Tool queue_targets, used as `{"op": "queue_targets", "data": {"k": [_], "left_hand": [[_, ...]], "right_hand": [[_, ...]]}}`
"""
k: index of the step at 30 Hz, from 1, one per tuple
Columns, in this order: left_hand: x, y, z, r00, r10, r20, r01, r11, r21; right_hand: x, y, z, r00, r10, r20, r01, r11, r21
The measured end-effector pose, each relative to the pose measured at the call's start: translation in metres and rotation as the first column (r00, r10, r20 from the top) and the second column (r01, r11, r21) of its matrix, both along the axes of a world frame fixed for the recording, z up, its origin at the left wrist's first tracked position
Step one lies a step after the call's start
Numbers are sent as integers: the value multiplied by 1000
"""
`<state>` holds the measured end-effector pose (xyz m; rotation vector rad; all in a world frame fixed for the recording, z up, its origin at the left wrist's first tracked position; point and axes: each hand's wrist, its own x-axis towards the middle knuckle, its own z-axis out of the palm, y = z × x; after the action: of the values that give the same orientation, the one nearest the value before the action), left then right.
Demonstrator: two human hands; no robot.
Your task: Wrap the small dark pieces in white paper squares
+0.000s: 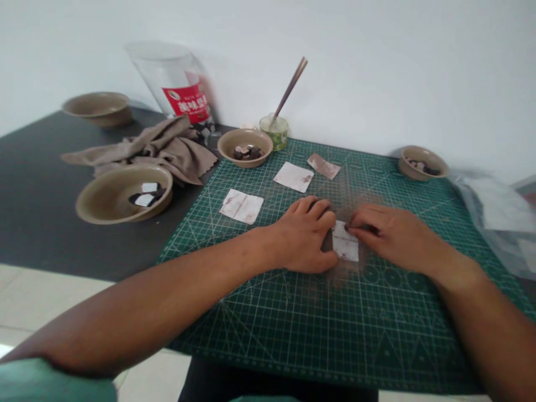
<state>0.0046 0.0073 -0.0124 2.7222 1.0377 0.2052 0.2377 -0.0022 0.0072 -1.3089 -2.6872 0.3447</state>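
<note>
A small white square of paper (345, 249) with brown smudges and a line across it lies on the green cutting mat (259, 312). My left hand (305, 237) rests at its left edge, fingers bent and thumb apart, gripping nothing visible. Over the paper's upper right part, my right hand (387, 237) is closed in a pinch on a small dark piece (347, 226); its exact kind is too small to tell. Farther left lie two more smudged white papers (242, 206), (293, 176) and a browner strip (324, 166).
Tan bowls with dark pieces stand at the back (245, 148), far right (422, 163) and left (124, 195). Another bowl (97, 109) sits behind a crumpled brown cloth (157, 149). A clear jar (167, 78), a green cup (274, 132) with sticks, and a plastic bag (494, 223) flank the mat.
</note>
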Motion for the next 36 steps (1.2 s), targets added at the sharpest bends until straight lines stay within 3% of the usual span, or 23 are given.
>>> {"op": "queue_targets", "data": {"k": [4, 6, 9, 11, 14, 16, 19, 21, 24, 26, 29, 31, 34, 36], "left_hand": [[0, 0, 0, 1000, -11, 4, 11, 1000, 9], [0, 0, 0, 1000, -13, 2, 13, 1000, 14], [0, 0, 0, 1000, -1, -7, 1, 1000, 2], [0, 0, 0, 1000, 1, -8, -1, 1000, 0], [0, 0, 0, 1000, -16, 3, 16, 1000, 13], [-1, 1, -1, 1000, -23, 6, 22, 1000, 20], [-1, 1, -2, 1000, -14, 1, 14, 1000, 13], [-1, 1, -1, 1000, -14, 1, 14, 1000, 0], [0, 1, 0, 1000, -25, 2, 25, 1000, -11], [0, 1, 0, 1000, -20, 2, 20, 1000, -5], [0, 1, 0, 1000, -5, -4, 5, 1000, -6], [0, 1, 0, 1000, -5, -7, 5, 1000, -17], [0, 1, 1, 1000, -14, -6, 14, 1000, -20], [0, 1, 1, 1000, -14, -10, 14, 1000, -14]], "right_hand": [[-2, -6, 4, 992, 123, -37, -127, 973, -194], [-6, -7, 2, 991, 119, -56, -126, 981, -145], [-6, -5, 0, 1000, -4, -21, 4, 1000, -21], [-4, -5, 2, 1000, -20, 11, 21, 998, -62], [-5, -8, 3, 996, 89, -20, -91, 979, -180], [-7, -8, 2, 992, 113, -48, -119, 980, -159], [-6, -6, 0, 999, -9, -31, 8, 998, -56], [-2, -5, 1, 999, -49, -4, 49, 996, -75], [-1, -6, 2, 998, 61, -10, -61, 978, -201], [-4, -8, 1, 996, 88, -33, -93, 976, -195], [-6, -10, 1, 1000, -26, -2, 26, 997, -78], [-5, -10, 2, 998, -59, 37, 61, 996, -69], [-4, -11, 3, 998, 52, 32, -46, 987, -154], [-5, -11, 1, 997, 76, 9, -74, 988, -136]]}}
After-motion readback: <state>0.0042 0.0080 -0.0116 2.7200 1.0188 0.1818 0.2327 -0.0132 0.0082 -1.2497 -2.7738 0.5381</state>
